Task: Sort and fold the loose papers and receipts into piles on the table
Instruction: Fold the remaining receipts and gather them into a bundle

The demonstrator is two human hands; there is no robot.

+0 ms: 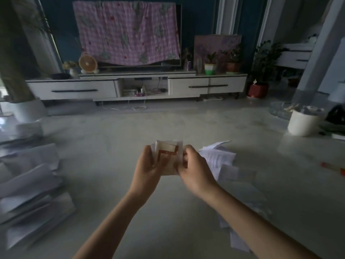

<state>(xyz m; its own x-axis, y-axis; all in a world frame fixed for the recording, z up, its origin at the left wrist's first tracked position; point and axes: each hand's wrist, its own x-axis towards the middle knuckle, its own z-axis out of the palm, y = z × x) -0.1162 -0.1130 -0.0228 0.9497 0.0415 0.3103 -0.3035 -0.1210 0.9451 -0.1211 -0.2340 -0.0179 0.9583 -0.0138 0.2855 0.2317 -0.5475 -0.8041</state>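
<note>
Left hand, right hand: fingers closed together.

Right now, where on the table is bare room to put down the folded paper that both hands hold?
Bare room lies on the table under and ahead of the folded red-and-white paper, between the stacked papers on the left and the loose receipts on the right. Both of those sides are crowded. The far middle, left of the white cup, is also bare.

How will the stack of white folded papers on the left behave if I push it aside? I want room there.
The stack of white folded papers would probably fan out rather than slide as one block: its layers already sit askew. The sheets look thin and light, so likely floppy. The smooth pale table may let the bottom sheets slip easily.
</note>
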